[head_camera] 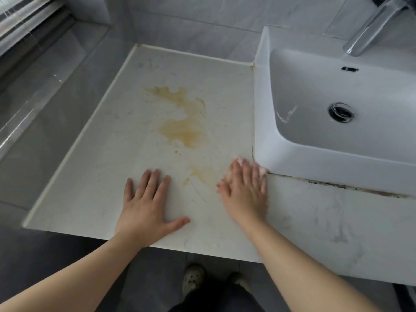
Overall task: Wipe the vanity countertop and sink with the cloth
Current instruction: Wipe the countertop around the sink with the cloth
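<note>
Flanking stain (182,115): hands, sink (265,109)

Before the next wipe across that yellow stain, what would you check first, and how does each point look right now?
1. Cloth under the right hand: ok, pink edges peek out past the fingertips.
2. Left hand braced flat on the countertop: ok.
3. Yellow stain cleaned off: not ok, it lies ahead of both hands.
4. Path to the stain free of objects: ok.
5. Cloth wet enough: cannot tell.
6. Sink wiped: cannot tell; dark grime shows along its lower front seam.
</note>
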`<state>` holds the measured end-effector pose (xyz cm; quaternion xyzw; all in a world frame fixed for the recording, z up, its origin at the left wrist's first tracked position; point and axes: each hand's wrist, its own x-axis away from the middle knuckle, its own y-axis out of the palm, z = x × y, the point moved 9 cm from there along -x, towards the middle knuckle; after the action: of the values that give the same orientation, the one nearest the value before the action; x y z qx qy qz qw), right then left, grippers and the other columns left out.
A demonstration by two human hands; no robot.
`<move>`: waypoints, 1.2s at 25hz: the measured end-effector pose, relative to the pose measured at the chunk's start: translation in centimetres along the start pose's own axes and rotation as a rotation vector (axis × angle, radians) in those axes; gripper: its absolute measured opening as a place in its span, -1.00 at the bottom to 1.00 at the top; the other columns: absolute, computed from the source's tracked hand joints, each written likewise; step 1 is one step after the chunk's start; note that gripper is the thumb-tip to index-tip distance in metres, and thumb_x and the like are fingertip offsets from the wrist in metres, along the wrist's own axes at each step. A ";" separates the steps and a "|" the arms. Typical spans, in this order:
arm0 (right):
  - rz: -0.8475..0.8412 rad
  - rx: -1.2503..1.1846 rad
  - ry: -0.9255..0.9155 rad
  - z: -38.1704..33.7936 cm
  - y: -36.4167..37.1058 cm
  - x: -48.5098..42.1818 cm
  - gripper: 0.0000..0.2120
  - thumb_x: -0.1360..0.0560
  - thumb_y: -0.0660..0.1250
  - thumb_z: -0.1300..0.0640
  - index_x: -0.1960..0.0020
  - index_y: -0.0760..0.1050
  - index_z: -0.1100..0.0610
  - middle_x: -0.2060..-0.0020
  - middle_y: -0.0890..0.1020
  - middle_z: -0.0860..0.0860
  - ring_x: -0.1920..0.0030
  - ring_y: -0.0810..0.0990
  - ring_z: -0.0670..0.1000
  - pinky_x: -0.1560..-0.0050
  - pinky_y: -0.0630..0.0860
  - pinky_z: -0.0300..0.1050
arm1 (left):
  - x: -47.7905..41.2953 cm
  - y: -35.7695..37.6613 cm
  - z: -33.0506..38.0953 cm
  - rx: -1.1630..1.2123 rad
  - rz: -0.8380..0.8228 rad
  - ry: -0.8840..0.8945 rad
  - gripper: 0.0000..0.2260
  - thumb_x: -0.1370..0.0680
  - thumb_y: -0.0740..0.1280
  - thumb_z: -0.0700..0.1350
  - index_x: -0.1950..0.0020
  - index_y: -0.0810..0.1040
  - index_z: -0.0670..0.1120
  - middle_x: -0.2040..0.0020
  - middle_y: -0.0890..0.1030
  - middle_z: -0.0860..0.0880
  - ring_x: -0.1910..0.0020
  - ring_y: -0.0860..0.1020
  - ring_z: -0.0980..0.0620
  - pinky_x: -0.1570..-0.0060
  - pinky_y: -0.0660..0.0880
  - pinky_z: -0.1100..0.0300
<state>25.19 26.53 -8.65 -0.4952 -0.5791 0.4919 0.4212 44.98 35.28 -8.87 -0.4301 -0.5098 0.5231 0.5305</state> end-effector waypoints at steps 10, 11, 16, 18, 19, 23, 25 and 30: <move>0.068 0.096 0.008 6.3 -1.0 3.2 -0.28 -0.44 -0.13 -0.25 -0.51 0.16 0.06 -0.49 0.22 0.01 -0.49 0.16 0.12 -0.45 -0.14 0.04 | 0.0 0.0 -0.1 -0.022 0.015 -0.006 -0.03 -0.31 -0.13 0.55 -0.48 0.20 -0.10 -0.50 0.18 -0.13 -0.50 0.04 -0.08 -0.40 -0.17 -0.10; 0.070 0.083 0.050 5.3 -0.8 2.7 -0.28 -0.43 -0.12 -0.24 -0.50 0.18 0.08 -0.49 0.24 0.03 -0.48 0.19 0.15 -0.44 -0.15 0.06 | 0.1 0.0 -0.1 -0.021 0.016 -0.009 -0.04 -0.32 -0.13 0.55 -0.48 0.20 -0.10 -0.50 0.18 -0.13 -0.50 0.04 -0.08 -0.40 -0.18 -0.10; 0.013 0.032 -0.423 -5.6 0.6 3.9 -0.35 -0.41 0.10 -0.21 -0.42 0.32 0.07 -0.37 0.45 0.01 -0.38 0.39 0.13 -0.37 0.07 0.11 | 0.2 0.1 -0.1 -0.028 -0.018 -0.031 -0.10 -0.37 -0.12 0.51 -0.47 0.24 -0.11 -0.48 0.23 -0.14 -0.48 0.08 -0.07 -0.41 -0.10 -0.10; 0.023 0.075 -0.517 -2.2 0.1 3.7 -0.37 -0.44 0.08 -0.22 -0.43 0.31 0.05 -0.38 0.43 -0.02 -0.38 0.39 0.12 -0.38 0.07 0.09 | 0.2 0.2 -0.2 -0.043 -0.036 -0.041 -0.12 -0.39 -0.11 0.50 -0.47 0.23 -0.10 -0.48 0.25 -0.13 -0.48 0.08 -0.07 -0.40 -0.09 -0.08; 0.027 0.102 -0.480 0.9 -0.2 3.5 -0.39 -0.46 0.06 -0.22 -0.43 0.30 0.04 -0.39 0.41 -0.03 -0.39 0.38 0.13 -0.38 0.07 0.09 | 0.2 0.2 -0.3 -0.047 -0.035 -0.046 -0.13 -0.39 -0.11 0.49 -0.47 0.23 -0.10 -0.48 0.25 -0.13 -0.48 0.07 -0.06 -0.40 -0.09 -0.07; 0.038 0.129 -0.087 14.5 -1.8 3.7 -0.35 -0.47 -0.03 -0.23 -0.48 0.22 0.03 -0.44 0.34 0.03 -0.44 0.27 0.14 -0.40 0.03 0.09 | 0.1 0.2 -0.2 -0.047 -0.012 -0.044 -0.14 -0.40 -0.11 0.48 -0.45 0.26 -0.11 -0.46 0.28 -0.15 -0.46 0.07 -0.05 -0.39 -0.10 0.00; 0.058 0.084 0.111 15.4 -2.1 3.9 -0.32 -0.44 -0.05 -0.22 -0.46 0.26 0.07 -0.44 0.34 0.05 -0.43 0.28 0.19 -0.42 0.02 0.13 | 0.1 0.1 -0.3 -0.044 0.011 -0.046 -0.14 -0.40 -0.11 0.48 -0.45 0.27 -0.12 -0.45 0.28 -0.16 -0.46 0.10 -0.08 -0.39 -0.10 0.00; 0.068 0.052 -0.319 -0.8 -0.9 5.9 -0.37 -0.39 0.11 -0.19 -0.37 0.40 0.10 -0.34 0.48 0.02 -0.34 0.43 0.16 -0.35 0.11 0.14 | 0.1 0.1 -0.3 -0.055 0.012 -0.048 -0.12 -0.39 -0.14 0.49 -0.47 0.24 -0.10 -0.48 0.24 -0.14 -0.48 0.09 -0.07 -0.40 -0.06 -0.06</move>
<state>24.87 32.48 -7.60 -0.4191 -0.6086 0.5933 0.3194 45.30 35.44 -8.97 -0.4351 -0.5341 0.5222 0.5028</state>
